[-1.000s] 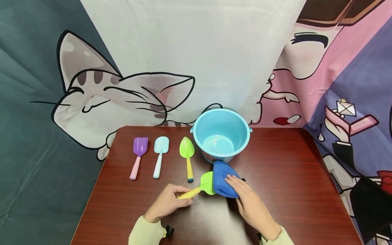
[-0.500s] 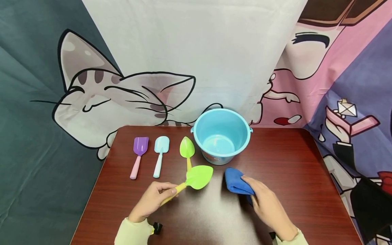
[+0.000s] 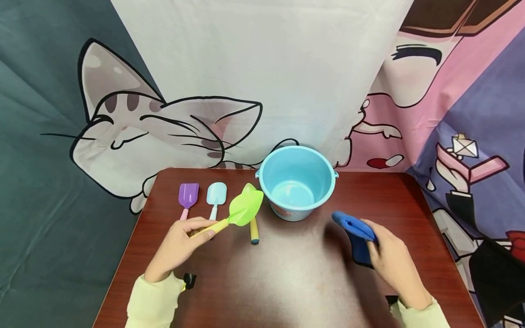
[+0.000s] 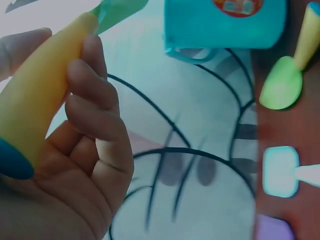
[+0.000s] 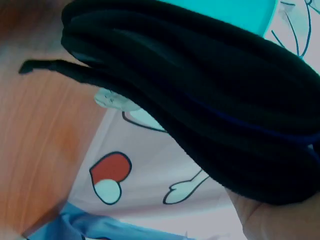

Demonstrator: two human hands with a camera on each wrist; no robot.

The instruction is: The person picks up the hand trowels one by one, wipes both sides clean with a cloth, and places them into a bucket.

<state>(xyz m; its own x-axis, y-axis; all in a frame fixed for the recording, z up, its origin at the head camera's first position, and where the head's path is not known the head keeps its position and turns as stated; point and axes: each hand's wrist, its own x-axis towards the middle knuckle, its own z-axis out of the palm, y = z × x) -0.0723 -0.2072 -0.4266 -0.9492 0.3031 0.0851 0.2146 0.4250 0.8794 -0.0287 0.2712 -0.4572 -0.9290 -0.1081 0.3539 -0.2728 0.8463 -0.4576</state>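
My left hand [image 3: 180,243] grips the yellow handle of a green toy shovel [image 3: 245,207], held above the table. In the left wrist view, the fingers curl round that handle [image 4: 47,87], which ends in a blue cap. A folded blue cloth [image 3: 356,228] hangs from my right hand [image 3: 395,262], pinched between thumb and fingers. The right wrist view shows the cloth [image 5: 190,90] dark and in several layers. Under the held shovel lies a second green shovel, its yellow handle [image 3: 254,231] showing and its blade mostly hidden in the head view.
A light blue bucket [image 3: 297,207] stands at the table's back. To the left lie a purple shovel [image 3: 188,195] with a pink handle and a pale blue shovel [image 3: 216,193]. A printed cloth backdrop [image 3: 262,68] hangs behind the brown table [image 3: 287,282].
The hands have moved apart. My left hand has carried the green shovel left and away from the cloth; my right hand has drawn the cloth to the right, off the shovel's blade.
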